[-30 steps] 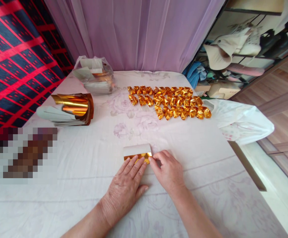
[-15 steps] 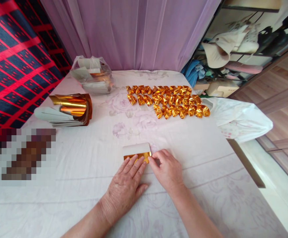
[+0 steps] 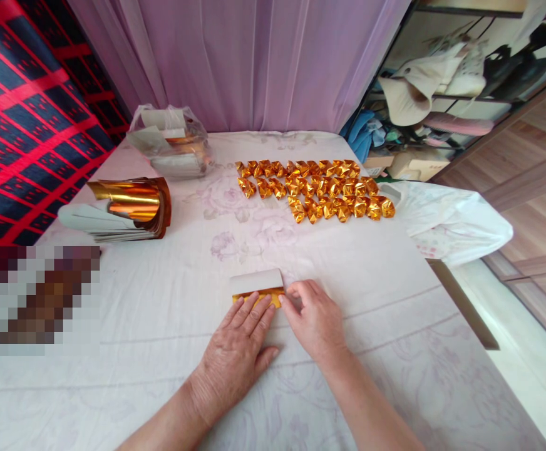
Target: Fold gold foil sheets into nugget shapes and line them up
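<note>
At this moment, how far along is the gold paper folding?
Done: three rows of folded gold pieces sit on the far side of the white cloth. In hand: the left hand presses flat on a partly folded gold sheet while the right hand holds its right edge. Left: a stack of unfolded gold sheets at the left and a plastic bag holding more.

No readable text, label or number anywhere.
</note>
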### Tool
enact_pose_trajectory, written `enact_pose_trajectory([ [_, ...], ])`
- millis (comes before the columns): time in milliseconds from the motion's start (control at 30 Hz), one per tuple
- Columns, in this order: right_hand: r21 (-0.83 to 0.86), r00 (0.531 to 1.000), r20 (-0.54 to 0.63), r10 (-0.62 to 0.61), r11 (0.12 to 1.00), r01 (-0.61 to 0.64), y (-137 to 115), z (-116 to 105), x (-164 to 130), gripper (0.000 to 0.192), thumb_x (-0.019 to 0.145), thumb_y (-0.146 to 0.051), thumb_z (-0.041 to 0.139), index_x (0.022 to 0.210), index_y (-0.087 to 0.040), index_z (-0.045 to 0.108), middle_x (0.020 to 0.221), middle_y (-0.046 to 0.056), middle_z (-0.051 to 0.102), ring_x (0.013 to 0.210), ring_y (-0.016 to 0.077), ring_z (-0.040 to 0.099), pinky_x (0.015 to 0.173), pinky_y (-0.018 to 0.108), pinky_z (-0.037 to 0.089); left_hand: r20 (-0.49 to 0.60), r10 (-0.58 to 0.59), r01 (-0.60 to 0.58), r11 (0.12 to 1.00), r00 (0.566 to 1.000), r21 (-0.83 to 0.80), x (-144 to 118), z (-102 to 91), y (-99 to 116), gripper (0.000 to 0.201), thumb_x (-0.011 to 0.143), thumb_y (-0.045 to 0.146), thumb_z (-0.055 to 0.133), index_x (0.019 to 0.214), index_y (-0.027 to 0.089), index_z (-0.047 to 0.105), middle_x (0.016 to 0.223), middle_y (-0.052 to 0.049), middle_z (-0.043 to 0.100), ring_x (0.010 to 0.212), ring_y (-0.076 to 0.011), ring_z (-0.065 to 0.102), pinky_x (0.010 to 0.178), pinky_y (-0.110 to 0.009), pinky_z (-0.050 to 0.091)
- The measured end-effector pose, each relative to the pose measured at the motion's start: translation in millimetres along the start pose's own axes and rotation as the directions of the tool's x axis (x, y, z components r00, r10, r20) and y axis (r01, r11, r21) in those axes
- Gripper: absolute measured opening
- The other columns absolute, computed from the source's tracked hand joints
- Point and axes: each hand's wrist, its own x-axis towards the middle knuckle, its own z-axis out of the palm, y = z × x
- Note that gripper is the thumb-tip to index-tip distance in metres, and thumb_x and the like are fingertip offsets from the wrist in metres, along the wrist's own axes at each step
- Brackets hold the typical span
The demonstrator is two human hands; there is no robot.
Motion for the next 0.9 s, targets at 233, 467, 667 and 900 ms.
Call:
enact_pose_trajectory([
  [233, 0.023, 0.998, 0.023, -0.064, 0.998, 0.063, 3.1, -2.6, 0.0, 0.008, 0.09, -0.021, 0.058, 0.09, -0.024, 0.065, 0.084, 0.0, 0.067, 0.075, 0.0163, 0.064, 0.065, 0.027, 0.043, 0.006, -0.013, 0.013, 1.0, 1.0, 0.003, -0.3, 2.6, 1.5, 0.056, 0.094, 0.044, 0.05, 0.141, 0.013, 0.047, 0.146, -0.011, 0.051, 0.138, -0.0287, 0.042, 0.113, -0.045, 0.037],
  [467, 0.007, 0.992, 0.035, -0.12, 0.993, 0.12, 3.3, -2.5, -1.5, 0.021, 0.094, -0.02, 0.05, 0.099, -0.026, 0.069, 0.093, 0.002, 0.069, 0.076, 0.0154, 0.065, 0.068, 0.027, 0.046, 0.01, -0.003, 0.003, 1.0, 1.0, 0.018, 0.8, 0.3, 1.0, 0.056, 0.094, 0.044, 0.051, 0.141, 0.013, 0.047, 0.147, -0.011, 0.05, 0.137, -0.0282, 0.043, 0.112, -0.044, 0.038],
  [667, -0.022, 0.994, 0.043, -0.101, 0.995, 0.101, -1.4, -4.1, -1.2, 0.014, 0.09, -0.025, 0.057, 0.096, -0.025, 0.069, 0.093, 0.003, 0.068, 0.079, 0.0173, 0.065, 0.071, 0.028, 0.047, 0.028, -0.009, 0.01, 1.0, 1.0, -0.009, 1.7, -1.4, 0.6, 0.059, 0.095, 0.043, 0.048, 0.146, 0.015, 0.041, 0.148, -0.01, 0.049, 0.138, -0.0268, 0.042, 0.113, -0.044, 0.037],
  [900, -0.027, 0.993, 0.071, -0.096, 0.995, 0.098, -1.0, -5.0, -0.9, 0.013, 0.087, -0.027, 0.061, 0.098, -0.025, 0.068, 0.095, 0.004, 0.068, 0.081, 0.0178, 0.064, 0.072, 0.028, 0.047, 0.028, -0.007, 0.007, 1.0, 1.0, 0.007, 1.5, -0.6, 1.3, 0.058, 0.093, 0.043, 0.051, 0.143, 0.012, 0.045, 0.148, -0.01, 0.049, 0.136, -0.0284, 0.044, 0.112, -0.045, 0.039],
])
